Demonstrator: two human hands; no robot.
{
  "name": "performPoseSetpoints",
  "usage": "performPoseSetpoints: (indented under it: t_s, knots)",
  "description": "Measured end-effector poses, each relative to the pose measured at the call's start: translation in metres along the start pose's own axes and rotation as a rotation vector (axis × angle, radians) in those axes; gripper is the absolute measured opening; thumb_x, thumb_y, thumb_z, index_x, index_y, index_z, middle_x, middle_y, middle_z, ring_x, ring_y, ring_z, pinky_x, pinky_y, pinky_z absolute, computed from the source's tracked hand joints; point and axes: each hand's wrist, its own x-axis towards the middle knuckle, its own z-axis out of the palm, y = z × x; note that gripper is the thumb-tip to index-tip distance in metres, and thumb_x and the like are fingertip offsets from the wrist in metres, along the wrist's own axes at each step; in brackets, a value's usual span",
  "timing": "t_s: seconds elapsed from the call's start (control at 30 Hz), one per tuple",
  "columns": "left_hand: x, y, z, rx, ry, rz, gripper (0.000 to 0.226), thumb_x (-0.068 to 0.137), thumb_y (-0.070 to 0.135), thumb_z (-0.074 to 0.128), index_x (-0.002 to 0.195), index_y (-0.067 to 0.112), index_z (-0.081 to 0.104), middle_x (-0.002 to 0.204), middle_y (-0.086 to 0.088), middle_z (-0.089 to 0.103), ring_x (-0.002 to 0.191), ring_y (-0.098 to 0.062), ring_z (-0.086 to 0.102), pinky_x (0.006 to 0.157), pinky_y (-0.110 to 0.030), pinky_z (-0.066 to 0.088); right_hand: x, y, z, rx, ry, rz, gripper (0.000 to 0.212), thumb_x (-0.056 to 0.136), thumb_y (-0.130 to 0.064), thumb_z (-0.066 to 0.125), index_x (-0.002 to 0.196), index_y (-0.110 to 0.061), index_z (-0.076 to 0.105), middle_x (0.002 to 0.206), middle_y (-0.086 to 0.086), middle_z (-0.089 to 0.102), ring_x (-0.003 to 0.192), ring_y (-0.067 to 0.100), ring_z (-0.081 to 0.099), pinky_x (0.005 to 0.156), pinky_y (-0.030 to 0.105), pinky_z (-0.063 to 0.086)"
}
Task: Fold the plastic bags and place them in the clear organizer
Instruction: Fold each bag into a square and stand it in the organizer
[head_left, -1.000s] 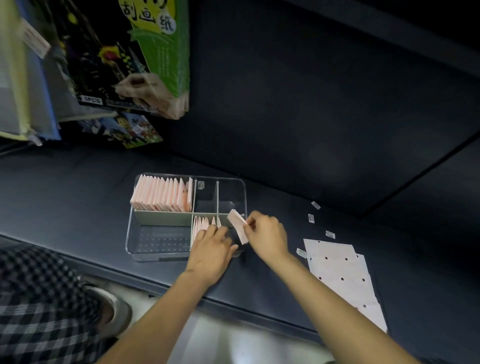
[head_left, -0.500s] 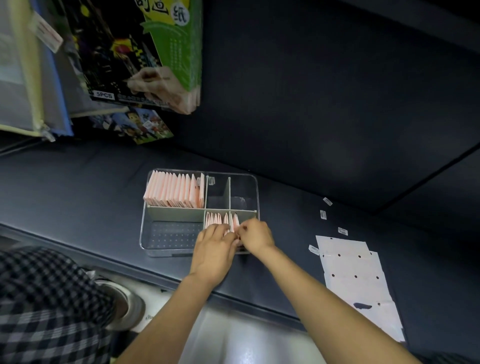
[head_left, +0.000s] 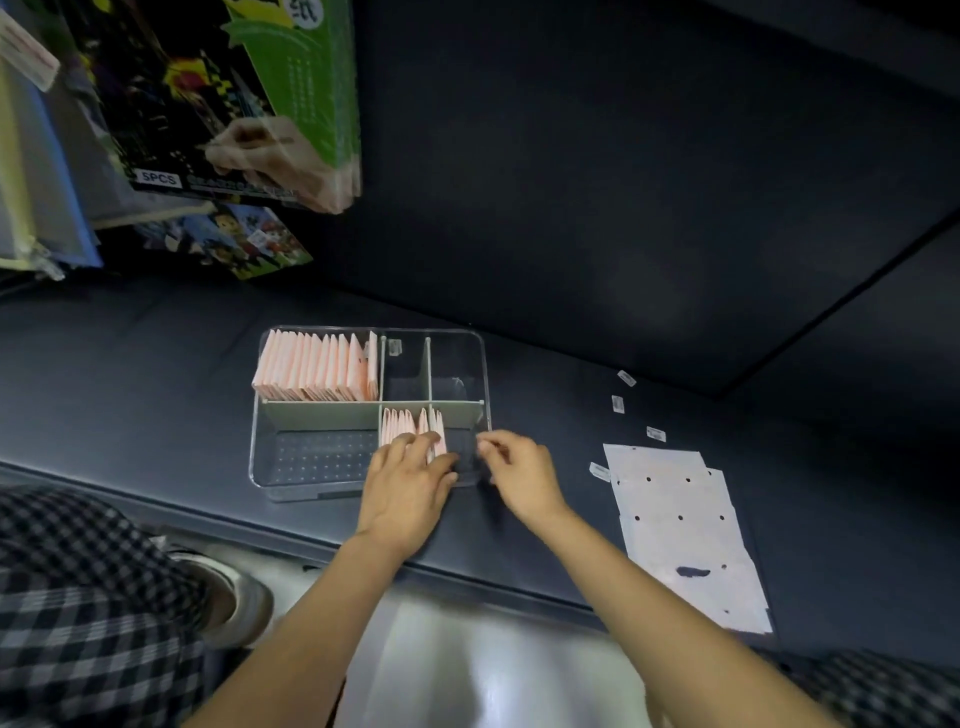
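Open dark table between organizer and flat bag stack. Far-left compartment packed with folded bags; two far-right compartments and near-left one free. Paper scraps scattered right; hanging packages crowding upper left.

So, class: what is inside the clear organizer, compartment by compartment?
In the clear organizer, the far-left compartment is packed with folded pink bags. A shorter row stands near right, partly covered by the left hand. The near-left one shows only its dotted floor.
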Motion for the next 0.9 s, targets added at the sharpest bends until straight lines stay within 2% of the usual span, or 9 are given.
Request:
performPoseSetpoints:
  t_s: [0.07,0.2,0.33,0.4,0.57,0.67,0.73,0.8,0.9]
  knots:
    - [0.0,0.002,-0.001,0.014,-0.013,0.0,0.03,0.095,0.037,0.047,0.12,0.027,0.062,0.136,-0.001,0.049,0.125,-0.027,0.04,0.1,-0.041,0.031,-0.022,0.035,-0.018,-0.085,0.086,-0.025,0.031,0.092,-0.022,0.055,0.123,-0.023,0.058,0.103,-0.002,0.071,0.094,0.024,0.065,0.084,0.037,0.051]
    - [0.0,0.007,0.001,0.035,-0.059,0.023,0.036,0.096,0.036,0.047,0.127,0.022,0.056,0.146,-0.004,0.042,0.136,-0.029,0.031,0.11,-0.041,0.022,-0.065,0.122,-0.064,-0.272,0.193,0.092,0.047,0.09,-0.021,0.06,0.135,-0.02,0.045,0.125,0.001,0.059,0.113,0.025,0.05,0.092,0.032,0.043]
    - [-0.002,0.008,0.008,0.095,-0.189,0.055,0.049,0.1,0.04,0.033,0.146,0.022,0.032,0.159,0.001,0.014,0.147,-0.019,0.007,0.118,-0.039,0.003,-0.107,0.187,-0.098,-0.322,0.07,0.32,0.063,0.085,-0.032,0.067,0.139,-0.015,0.04,0.139,0.005,0.044,0.123,0.025,0.04,0.098,0.031,0.036]
    - [-0.004,0.012,0.009,0.1,-0.212,0.059,0.052,0.1,0.04,0.033,0.148,0.02,0.028,0.16,0.0,0.01,0.147,-0.02,0.004,0.118,-0.04,0.001,-0.119,0.201,-0.098,-0.275,0.036,0.324,0.058,0.083,-0.027,0.07,0.133,-0.012,0.046,0.138,0.007,0.044,0.125,0.025,0.041,0.1,0.028,0.034]
    - [-0.009,0.021,0.006,0.119,-0.238,0.029,0.056,0.1,0.041,0.032,0.15,0.019,0.021,0.16,0.0,0.008,0.147,-0.019,0.002,0.119,-0.039,0.001,-0.123,0.209,-0.087,-0.199,0.187,0.276,0.013,0.086,-0.006,0.064,0.098,-0.007,0.066,0.13,0.009,0.053,0.119,0.024,0.045,0.096,0.026,0.038]
    - [-0.011,0.027,0.003,0.11,-0.258,0.015,0.056,0.1,0.041,0.033,0.15,0.021,0.02,0.16,0.002,0.009,0.147,-0.017,0.003,0.118,-0.039,0.002,-0.123,0.21,-0.085,-0.169,0.255,0.275,0.012,0.084,0.003,0.061,0.08,-0.007,0.066,0.125,0.008,0.056,0.108,0.019,0.047,0.087,0.022,0.038]
    - [-0.011,0.031,0.0,0.118,-0.286,0.02,0.056,0.1,0.041,0.033,0.151,0.023,0.018,0.16,0.004,0.009,0.147,-0.017,0.003,0.118,-0.039,0.002,-0.119,0.209,-0.087,-0.18,0.268,0.279,0.012,0.083,-0.001,0.063,0.076,-0.011,0.065,0.122,0.005,0.056,0.099,0.014,0.046,0.081,0.021,0.036]
    - [-0.012,0.034,-0.001,0.126,-0.309,0.021,0.057,0.1,0.041,0.033,0.151,0.024,0.017,0.16,0.005,0.008,0.147,-0.017,0.003,0.118,-0.04,0.001,-0.117,0.208,-0.089,-0.21,0.233,0.28,0.009,0.083,-0.019,0.07,0.079,-0.013,0.064,0.122,0.001,0.054,0.104,0.016,0.047,0.078,0.022,0.036]
    - [-0.013,0.036,-0.002,0.143,-0.318,0.012,0.058,0.1,0.042,0.034,0.152,0.024,0.014,0.16,0.007,0.009,0.147,-0.018,0.004,0.118,-0.041,0.002,-0.118,0.21,-0.085,-0.239,0.142,0.286,0.027,0.079,-0.033,0.073,0.093,-0.015,0.059,0.131,-0.002,0.045,0.125,0.017,0.038,0.094,0.024,0.034]
